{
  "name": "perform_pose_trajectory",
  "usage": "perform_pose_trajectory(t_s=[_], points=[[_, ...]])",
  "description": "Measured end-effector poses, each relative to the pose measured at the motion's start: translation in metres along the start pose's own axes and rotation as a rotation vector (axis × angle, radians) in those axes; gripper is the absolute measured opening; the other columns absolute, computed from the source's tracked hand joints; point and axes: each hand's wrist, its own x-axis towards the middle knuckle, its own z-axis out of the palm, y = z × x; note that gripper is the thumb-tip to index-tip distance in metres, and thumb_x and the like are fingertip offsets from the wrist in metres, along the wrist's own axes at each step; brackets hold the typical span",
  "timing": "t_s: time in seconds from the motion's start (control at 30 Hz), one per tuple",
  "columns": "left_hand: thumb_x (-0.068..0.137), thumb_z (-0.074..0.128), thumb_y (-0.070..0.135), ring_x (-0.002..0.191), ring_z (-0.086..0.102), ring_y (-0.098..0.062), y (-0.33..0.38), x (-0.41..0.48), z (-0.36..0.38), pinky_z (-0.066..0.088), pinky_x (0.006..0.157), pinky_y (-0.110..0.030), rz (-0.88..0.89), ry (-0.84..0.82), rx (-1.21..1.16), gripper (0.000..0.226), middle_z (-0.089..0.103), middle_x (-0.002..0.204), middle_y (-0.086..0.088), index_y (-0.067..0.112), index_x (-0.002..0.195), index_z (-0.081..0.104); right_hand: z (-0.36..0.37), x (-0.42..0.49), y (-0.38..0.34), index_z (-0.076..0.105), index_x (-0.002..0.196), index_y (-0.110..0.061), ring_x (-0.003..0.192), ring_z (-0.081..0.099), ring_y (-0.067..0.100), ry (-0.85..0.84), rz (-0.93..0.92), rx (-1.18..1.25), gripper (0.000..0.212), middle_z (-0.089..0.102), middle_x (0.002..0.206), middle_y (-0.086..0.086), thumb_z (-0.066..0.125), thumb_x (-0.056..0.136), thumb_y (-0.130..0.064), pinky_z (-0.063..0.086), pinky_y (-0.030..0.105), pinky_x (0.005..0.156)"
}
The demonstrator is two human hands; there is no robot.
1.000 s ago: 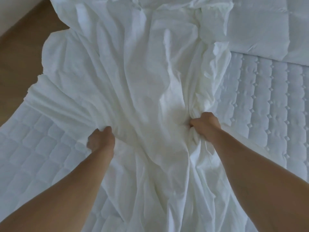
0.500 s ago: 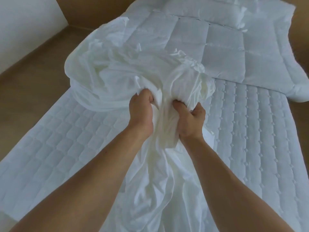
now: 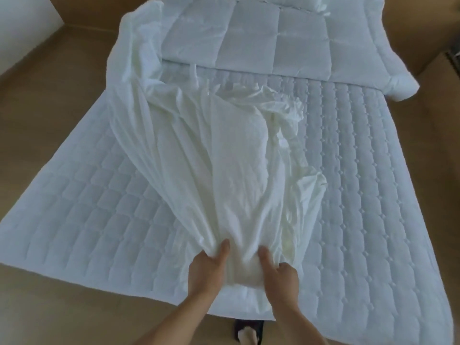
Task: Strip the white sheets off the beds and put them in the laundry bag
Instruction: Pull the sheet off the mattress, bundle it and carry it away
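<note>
Both my hands, left (image 3: 207,266) and right (image 3: 280,273), clench the sheet (image 3: 224,158): soft, light, best bunched by its gathered end.

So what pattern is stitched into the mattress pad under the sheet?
Plain white mattress pad, quilted in a grid of squares; clearest in the head view.
</note>
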Motion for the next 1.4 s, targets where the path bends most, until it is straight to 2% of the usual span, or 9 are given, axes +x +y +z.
perform_pose_trajectory(t_s=[0.17,0.27,0.37,0.47,0.63,0.9,1.13,1.3,1.4], points=[[0.079,0.063,0.066,0.108,0.060,-0.025,-0.007,0.021,-0.009,0.050,0.093,-0.043,0.218,0.183,0.547,0.065,0.062,0.119,-0.002,0.016,0.118,0.047,-0.007,0.013,0.004,0.048,0.124,-0.011,0.106,0.058,0.025,0.161,-0.028,-0.195,0.074,0.060,0.114,0.003,0.070,0.075,-0.062,0.049,0.046,0.096],[0.080,0.064,0.059,0.146,0.019,-0.032,0.027,0.034,-0.011,0.026,0.114,-0.050,0.552,0.370,0.588,0.095,0.022,0.157,-0.011,0.019,0.152,0.016,-0.015,0.016,-0.031,0.014,0.155,-0.023,0.146,0.020,0.027,0.386,-0.375,-0.335,0.097,0.024,0.157,0.007,0.066,0.080,-0.057,0.020,0.048,0.119],[0.094,0.034,0.063,0.150,-0.019,-0.027,0.054,0.068,-0.009,0.009,0.119,-0.060,0.539,0.244,0.681,0.075,-0.012,0.165,-0.001,0.037,0.156,0.000,-0.010,0.036,-0.066,0.000,0.157,-0.039,0.152,-0.012,0.019,0.265,-0.646,-0.567,0.092,-0.006,0.165,-0.006,0.046,0.085,-0.073,0.005,0.054,0.120],[0.090,0.016,0.074,0.147,-0.029,-0.030,0.050,0.102,0.000,0.008,0.114,-0.069,0.349,0.121,0.720,0.070,-0.024,0.163,0.004,0.049,0.153,-0.004,-0.001,0.077,-0.069,-0.006,0.152,-0.052,0.148,-0.030,0.021,0.051,-0.577,-0.767,0.092,-0.023,0.163,-0.010,0.032,0.077,-0.089,0.000,0.068,0.116],[0.080,0.026,0.085,0.146,-0.026,-0.037,-0.005,0.117,0.037,0.011,0.109,-0.075,0.118,0.067,0.660,0.083,-0.028,0.161,0.004,0.055,0.150,-0.007,0.019,0.119,-0.018,-0.017,0.147,-0.056,0.146,-0.031,0.033,-0.029,-0.339,-0.846,0.104,-0.036,0.158,-0.007,0.029,0.064,-0.099,0.004,0.075,0.110],[0.047,0.072,0.083,0.149,0.005,-0.040,-0.007,0.148,0.054,0.023,0.109,-0.068,-0.209,0.248,0.383,0.144,-0.006,0.163,-0.010,0.040,0.150,-0.019,0.032,0.145,-0.025,-0.031,0.142,-0.049,0.150,-0.007,0.035,0.039,-0.051,-0.490,0.156,-0.019,0.162,0.006,0.078,0.036,-0.082,0.018,0.070,0.112],[0.051,0.075,0.074,0.118,0.060,-0.021,0.065,0.145,0.057,0.051,0.097,-0.043,0.175,0.091,0.073,0.105,0.058,0.132,0.008,0.039,0.142,0.037,0.017,0.134,-0.078,-0.003,0.147,-0.059,0.111,0.058,0.022,-0.117,-0.122,0.045,0.133,0.054,0.133,-0.007,0.090,0.052,-0.058,0.050,0.039,0.092],[0.069,0.073,0.066,0.118,0.060,-0.013,0.178,0.145,0.040,0.047,0.102,-0.037,0.527,0.336,-0.204,0.090,0.061,0.124,0.017,0.026,0.142,0.038,-0.005,0.127,-0.173,0.014,0.144,-0.061,0.098,0.051,-0.010,-0.016,-0.507,0.274,0.112,0.048,0.108,-0.037,0.089,0.064,-0.044,0.043,0.019,0.083],[0.081,0.063,0.063,0.114,0.060,-0.016,0.190,0.139,0.039,0.047,0.096,-0.030,0.657,0.419,-0.173,0.077,0.062,0.118,0.015,0.020,0.140,0.041,0.001,0.127,-0.185,0.009,0.144,-0.062,0.113,0.054,0.000,0.067,-0.612,0.221,0.107,0.050,0.129,-0.030,0.083,0.068,-0.052,0.044,0.026,0.096]])
